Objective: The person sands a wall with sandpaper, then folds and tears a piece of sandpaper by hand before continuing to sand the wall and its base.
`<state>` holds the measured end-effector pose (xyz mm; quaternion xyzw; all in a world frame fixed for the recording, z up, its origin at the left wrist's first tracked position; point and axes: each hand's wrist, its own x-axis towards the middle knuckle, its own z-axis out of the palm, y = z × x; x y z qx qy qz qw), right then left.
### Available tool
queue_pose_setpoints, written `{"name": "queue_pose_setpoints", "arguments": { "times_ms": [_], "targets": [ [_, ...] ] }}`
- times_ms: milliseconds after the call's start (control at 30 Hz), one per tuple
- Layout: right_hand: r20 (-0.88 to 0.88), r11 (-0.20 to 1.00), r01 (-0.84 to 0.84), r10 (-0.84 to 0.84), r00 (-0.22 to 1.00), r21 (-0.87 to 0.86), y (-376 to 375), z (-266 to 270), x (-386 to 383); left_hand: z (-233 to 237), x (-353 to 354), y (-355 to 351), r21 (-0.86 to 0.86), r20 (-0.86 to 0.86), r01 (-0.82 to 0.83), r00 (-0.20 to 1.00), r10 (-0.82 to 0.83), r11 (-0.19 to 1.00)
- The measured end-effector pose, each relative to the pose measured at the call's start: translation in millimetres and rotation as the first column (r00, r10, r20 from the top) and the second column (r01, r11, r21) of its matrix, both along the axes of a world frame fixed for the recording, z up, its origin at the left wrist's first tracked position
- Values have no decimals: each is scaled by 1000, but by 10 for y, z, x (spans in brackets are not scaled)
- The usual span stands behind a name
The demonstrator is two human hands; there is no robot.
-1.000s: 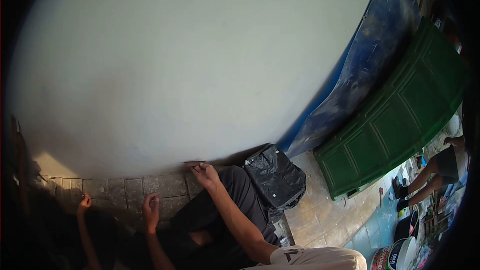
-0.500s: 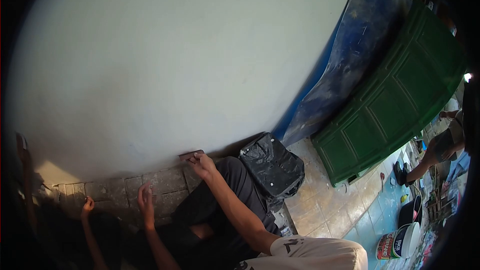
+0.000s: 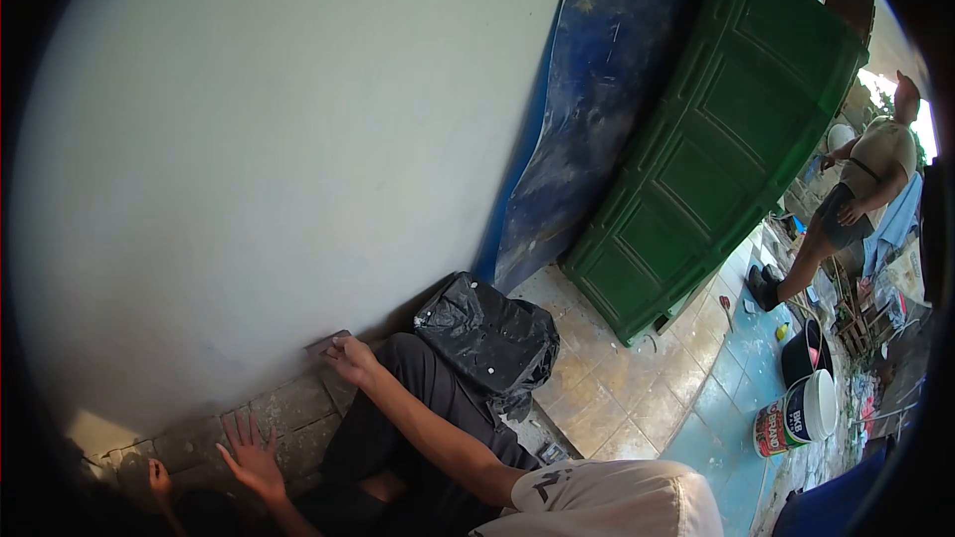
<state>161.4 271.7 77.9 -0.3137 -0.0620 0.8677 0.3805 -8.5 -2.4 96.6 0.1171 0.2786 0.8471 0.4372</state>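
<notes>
My right hand (image 3: 350,359) is closed around a small flat brown piece of sandpaper (image 3: 319,347), held against the lower part of the pale wall (image 3: 298,159). Lower and to the left, my left hand (image 3: 255,457) is spread wide with nothing in it, just over the grey paving bricks (image 3: 293,402). Beside my bent right knee lies a container wrapped in black plastic (image 3: 492,333), close to the foot of the wall. A smaller hand (image 3: 159,480), seemingly another person's, shows in the dark at the lower left.
A blue sheet (image 3: 597,109) and a green panelled board (image 3: 696,169) lean beyond the plastic. On the tiled floor (image 3: 617,388) stand a white paint bucket (image 3: 811,413) and a black bucket (image 3: 796,358). A person (image 3: 875,179) stands at the far right.
The view has swung right, bringing more of the standing person into sight. My left hand's fingers have spread apart. My right hand still holds the sandpaper at the wall.
</notes>
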Motion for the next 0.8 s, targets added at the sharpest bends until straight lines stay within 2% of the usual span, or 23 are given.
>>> {"name": "queue_pose_setpoints", "arguments": {
  "times_ms": [33,100,233,333,400,433,500,600,733,800],
  "targets": [
    [-6,1000,-2,2,1000,5,0,33,11,0,-2,1,5,-6,-2,1000,2,1000],
    [-18,999,-33,33,999,40,-36,67,54,21,-6,-29,89,122,2,992,-12,996],
    [-14,1000,-11,11,1000,24,-80,156,97,28,13,-17,80,159,-27,987,14,996],
    [31,1000,3,-4,1000,22,-137,255,119,-130,-119,-28,109,108,26,993,-38,994],
    [28,1000,6,-6,1000,27,-146,288,141,-179,-158,-3,257,-66,208,978,-197,944],
    [30,1000,10,-11,1000,27,-146,288,151,-163,-140,1,257,-64,211,977,-201,943],
    [27,999,-9,8,1000,36,-145,302,153,-99,-86,0,-5,-127,95,987,-95,995],
    [65,1000,8,-10,998,28,-161,274,139,-114,-68,6,-54,-145,73,986,-80,996],
    [29,997,-27,25,999,67,-136,130,113,-97,-49,14,-74,-168,66,983,-78,995],
    [22,999,-18,17,1000,45,-145,134,119,-79,-24,23,-144,-184,26,981,-52,989]
  ]
}}
